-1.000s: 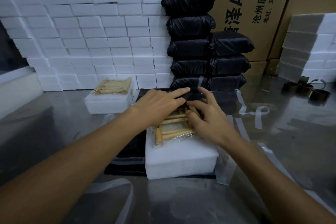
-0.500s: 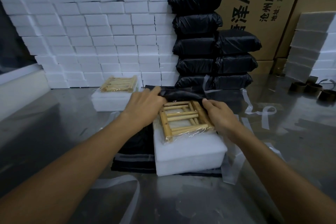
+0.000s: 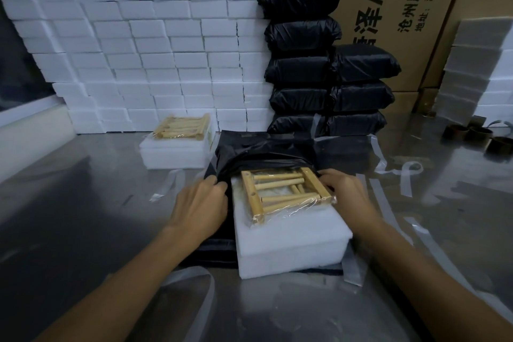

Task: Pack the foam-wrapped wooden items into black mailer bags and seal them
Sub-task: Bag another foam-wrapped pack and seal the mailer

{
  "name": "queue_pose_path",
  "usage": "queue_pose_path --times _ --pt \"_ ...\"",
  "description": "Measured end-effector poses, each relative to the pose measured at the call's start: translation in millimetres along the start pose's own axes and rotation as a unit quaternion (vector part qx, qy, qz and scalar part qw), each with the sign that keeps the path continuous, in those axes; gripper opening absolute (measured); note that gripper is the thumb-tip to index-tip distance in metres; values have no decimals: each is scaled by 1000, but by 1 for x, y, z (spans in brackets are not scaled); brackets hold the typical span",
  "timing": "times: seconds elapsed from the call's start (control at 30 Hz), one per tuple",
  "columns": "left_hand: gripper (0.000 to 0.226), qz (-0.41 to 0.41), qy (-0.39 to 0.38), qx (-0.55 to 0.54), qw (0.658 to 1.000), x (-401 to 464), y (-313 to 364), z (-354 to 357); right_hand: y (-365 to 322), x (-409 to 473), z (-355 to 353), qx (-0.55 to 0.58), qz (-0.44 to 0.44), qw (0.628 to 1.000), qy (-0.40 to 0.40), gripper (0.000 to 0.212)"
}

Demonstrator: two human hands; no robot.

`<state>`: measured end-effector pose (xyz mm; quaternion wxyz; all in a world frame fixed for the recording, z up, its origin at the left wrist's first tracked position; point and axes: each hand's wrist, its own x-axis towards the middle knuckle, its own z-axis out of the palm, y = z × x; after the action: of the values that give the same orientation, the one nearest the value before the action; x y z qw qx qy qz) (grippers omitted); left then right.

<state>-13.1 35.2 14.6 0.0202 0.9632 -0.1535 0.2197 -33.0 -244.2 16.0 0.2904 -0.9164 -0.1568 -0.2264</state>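
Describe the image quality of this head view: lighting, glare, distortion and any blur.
Head view: dim light, with a soft patch of glare on the steel table; wide-angle bending curves the white foam block wall and cardboard cartons near the edges; the forearms at the bottom look soft, while the wooden item and both hands, left hand, right hand, are fairly sharp; the black mailer bag loses detail in shadow.

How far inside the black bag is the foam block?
Partly in: the black bag covers only the far end of the foam block.
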Motion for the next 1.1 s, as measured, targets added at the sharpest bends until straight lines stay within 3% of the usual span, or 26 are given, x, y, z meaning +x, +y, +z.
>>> queue_pose_path --times 0.07,0.1,0.2,0.23,0.33,0.43,0.5,0.57,0.63,0.7,0.8,0.87,1.0,1.1 --pt "15 -9 -62 -75 995 -4 -4 -3 3 -2 -10 99 41 992 -67 11" --pt "32 -15 -135 -133 982 -6 -10 -6 7 -3 -18 161 75 977 -119 21" --pt "118 15 -344 -244 907 -11 -25 -26 17 -10 -39 279 137 912 -267 78" --pt "134 32 -372 -232 898 -14 -25 -32 19 -11 -43 306 131 893 -303 92" --pt "152 84 -383 -178 902 -26 -19 -36 21 -13 -51 382 115 839 -370 113" --pt "154 93 -325 -202 919 -42 -15 -29 22 -13 -54 409 96 802 -426 126" --pt "139 91 -268 -227 932 -48 -15 -25 17 -13 -50 361 74 820 -437 119" --pt "128 83 -225 -236 942 -47 -12 -21 8 -12 -42 326 87 864 -373 101" --pt "125 65 -196 -239 949 -40 -9 -15 2 -12 -31 345 113 895 -259 80" --pt "124 38 -175 -235 955 -28 -8 -9 -2 -14 -19 384 141 899 -154 63" --pt "117 19 -170 -209 963 -7 -10 -1 -3 -10 -10 433 166 883 -81 46" --pt "117 22 -196 -200 960 4 -12 4 1 -8 -15 402 161 895 -106 55" --pt "132 20 -241 -169 956 15 -19 14 13 -11 -33 308 118 895 -299 114" --pt "131 12 -262 -191 946 21 -25 16 14 -9 -37 235 114 900 -350 131"
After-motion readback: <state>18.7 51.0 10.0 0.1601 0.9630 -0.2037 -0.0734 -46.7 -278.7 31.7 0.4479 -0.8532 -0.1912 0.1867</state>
